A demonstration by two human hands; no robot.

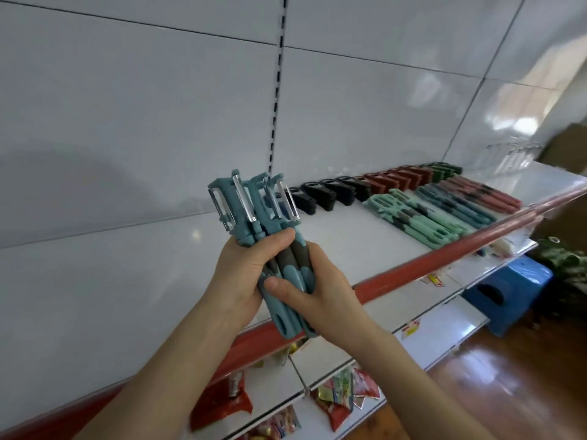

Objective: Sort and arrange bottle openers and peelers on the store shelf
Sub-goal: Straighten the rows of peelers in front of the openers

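Note:
A bundle of teal peelers point(254, 204) with dark grey grips stands upright in both hands above the white top shelf point(178, 249). My left hand point(244, 271) grips the handles from the left. My right hand point(314, 296) grips them from the right, thumb across the lower handles. Further right on the shelf lie rows of mint-green peelers point(422, 217), blue peelers point(457, 203) and pink peelers point(489, 192). Behind them stand black bottle openers point(327, 193), red bottle openers point(397, 181) and dark green bottle openers point(444, 170).
The shelf has a red front edge point(413, 268). Lower shelves point(438, 328) carry snack packets point(346, 389) and price tags. A blue plastic stool point(505, 287) stands on the wooden floor at right. White back panels with a slotted upright point(277, 90) rise behind.

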